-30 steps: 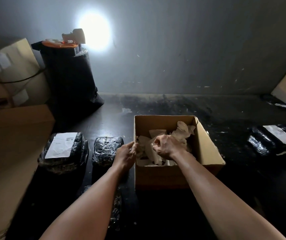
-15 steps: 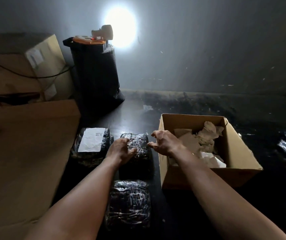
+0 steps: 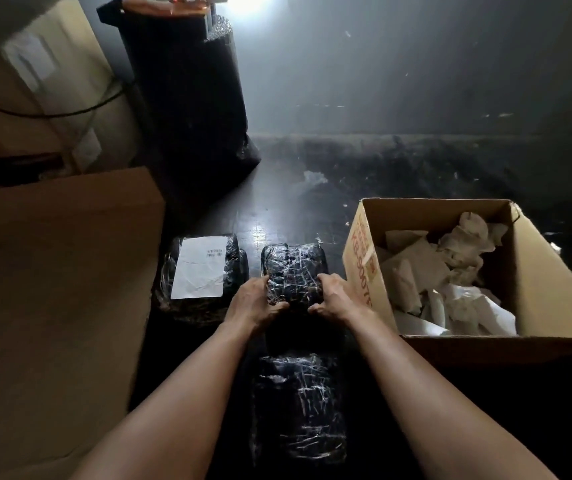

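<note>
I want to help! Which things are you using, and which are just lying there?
Using: left hand, right hand, both gripping the black wrapped parcel; probably the open box with crumpled paper.
Lying about: labelled parcel, nearest parcel, big carton, tall black bundle.

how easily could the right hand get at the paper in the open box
Probably yes, once it lets go: the right hand grips the black parcel, but the box beside it is open-topped and nothing covers the paper.
</note>
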Demonstrator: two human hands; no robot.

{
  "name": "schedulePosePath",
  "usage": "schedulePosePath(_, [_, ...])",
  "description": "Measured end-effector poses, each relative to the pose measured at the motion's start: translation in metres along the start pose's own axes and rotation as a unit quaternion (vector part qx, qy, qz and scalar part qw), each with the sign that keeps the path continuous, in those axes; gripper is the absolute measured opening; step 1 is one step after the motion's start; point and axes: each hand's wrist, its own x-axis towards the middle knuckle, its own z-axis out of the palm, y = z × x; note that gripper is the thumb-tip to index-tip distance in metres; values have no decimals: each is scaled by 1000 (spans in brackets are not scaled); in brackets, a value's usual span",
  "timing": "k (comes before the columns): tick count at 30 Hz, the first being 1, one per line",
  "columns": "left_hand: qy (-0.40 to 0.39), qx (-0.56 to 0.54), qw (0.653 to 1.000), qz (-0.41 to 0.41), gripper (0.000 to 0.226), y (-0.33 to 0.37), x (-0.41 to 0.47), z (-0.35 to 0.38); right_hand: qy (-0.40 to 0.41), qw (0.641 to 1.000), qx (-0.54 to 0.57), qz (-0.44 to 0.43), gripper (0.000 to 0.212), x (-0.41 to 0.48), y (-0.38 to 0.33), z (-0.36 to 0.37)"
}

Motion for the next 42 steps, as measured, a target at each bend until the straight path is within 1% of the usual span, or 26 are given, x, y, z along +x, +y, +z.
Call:
schedulePosePath(2, [-8, -16, 1000, -8, 86, -6, 10, 10, -8, 1000, 16, 13, 90, 6, 4, 8])
schedulePosePath(4, [-20, -39, 999, -24, 95, -10, 18, 21, -16, 999, 28, 22, 110, 10, 7, 15])
schedulePosePath(6, [-27, -62, 997, -43, 109, -13, 24, 30, -24, 998, 49, 37, 121, 18, 10, 22])
schedulePosePath(10, [-42, -101, 992, -64, 133, -17, 37, 46, -41, 991, 111, 54, 135, 28, 16, 31])
schedulePosePath(17, [-69, -155, 982, -86, 145, -22, 54, 55, -61, 981, 175, 63, 139, 37, 18, 40])
schedulePosePath(20, [-73, -182, 977, -87, 144, -22, 55, 55, -66, 975, 200, 66, 140, 39, 21, 39])
schedulePosePath(23, [-69, -206, 972, -89, 143, -22, 55, 54, -50, 970, 228, 64, 140, 38, 24, 41])
schedulePosePath(29, [-63, -223, 969, -83, 140, -16, 41, 42, -52, 955, 284, 64, 138, 24, 25, 42])
schedulePosePath(34, [-55, -220, 972, -66, 139, -8, 11, 29, -27, 962, 268, 42, 136, -10, 24, 38])
schedulePosePath(38, [-44, -226, 972, -53, 138, -1, -24, 21, -9, 965, 260, 17, 142, -45, 22, 37])
schedulePosePath(42, [-25, -239, 970, -44, 139, 3, -67, 16, -2, 967, 253, -15, 141, -83, 21, 36])
